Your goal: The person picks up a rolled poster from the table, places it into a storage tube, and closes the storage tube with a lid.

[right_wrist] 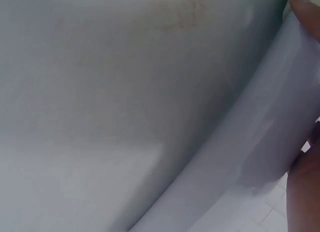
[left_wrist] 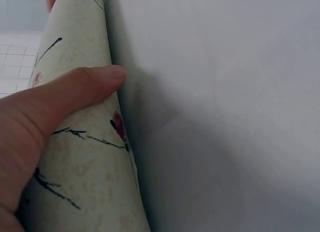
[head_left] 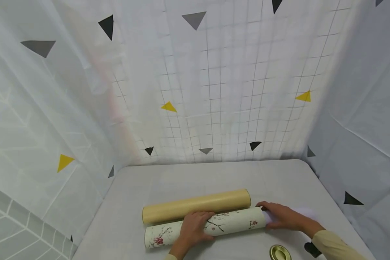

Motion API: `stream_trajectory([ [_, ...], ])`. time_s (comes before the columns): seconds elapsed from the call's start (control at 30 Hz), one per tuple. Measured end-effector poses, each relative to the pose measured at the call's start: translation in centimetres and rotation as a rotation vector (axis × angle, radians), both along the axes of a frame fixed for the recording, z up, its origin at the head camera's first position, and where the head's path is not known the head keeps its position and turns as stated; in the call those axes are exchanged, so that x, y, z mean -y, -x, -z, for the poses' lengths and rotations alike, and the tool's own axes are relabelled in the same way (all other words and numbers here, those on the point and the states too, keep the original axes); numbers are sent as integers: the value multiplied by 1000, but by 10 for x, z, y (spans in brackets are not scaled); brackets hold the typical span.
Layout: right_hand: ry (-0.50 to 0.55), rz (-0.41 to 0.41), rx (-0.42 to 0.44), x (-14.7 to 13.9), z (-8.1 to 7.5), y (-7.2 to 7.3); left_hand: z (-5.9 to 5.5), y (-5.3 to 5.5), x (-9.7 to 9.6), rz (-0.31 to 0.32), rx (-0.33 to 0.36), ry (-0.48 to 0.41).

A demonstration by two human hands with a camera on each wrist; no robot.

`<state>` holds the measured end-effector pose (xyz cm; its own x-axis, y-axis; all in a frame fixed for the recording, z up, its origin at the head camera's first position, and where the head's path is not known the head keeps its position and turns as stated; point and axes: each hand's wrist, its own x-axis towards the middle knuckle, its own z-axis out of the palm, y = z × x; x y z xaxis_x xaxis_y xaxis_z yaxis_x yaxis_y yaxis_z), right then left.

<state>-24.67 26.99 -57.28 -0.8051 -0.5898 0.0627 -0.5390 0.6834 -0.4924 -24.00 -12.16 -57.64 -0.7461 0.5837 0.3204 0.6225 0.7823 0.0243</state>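
Observation:
A cardboard tube with a pale floral print point(head_left: 237, 221) lies across the table near its front. My left hand point(head_left: 195, 229) grips it around the middle, the thumb point(left_wrist: 95, 84) lying across its near side. At the tube's right end my right hand point(head_left: 284, 217) holds a white, smooth roll point(right_wrist: 250, 127) that runs from the tube's mouth out to the right. How far the roll reaches inside the tube is hidden. Just behind lies a plain tan tube point(head_left: 198, 204), nearly parallel to the floral one.
A round gold-coloured lid point(head_left: 280, 252) lies at the table's front, right of centre. Beside it a black shape point(head_left: 312, 249) shows partly behind the right sleeve. White sheeting point(head_left: 234, 72) with grid lines and triangles hangs behind the white table point(head_left: 169, 177) and along both sides.

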Motion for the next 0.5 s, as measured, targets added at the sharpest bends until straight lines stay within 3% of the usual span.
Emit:
stream_trajectory([
  [0.17, 8, -16, 64, -2, -6, 0, 3, -1, -1, 14, -26, -11],
  [0.27, -23, 7, 41, -12, -10, -1, 4, -1, -1, 18, -32, -9],
  [0.4, -90, 66, -21, -31, -16, -1, 6, -1, 0, -8, -6, 8],
  [0.5, -169, 156, 13, -45, -19, -1, 6, 0, -1, -20, 3, 6],
])
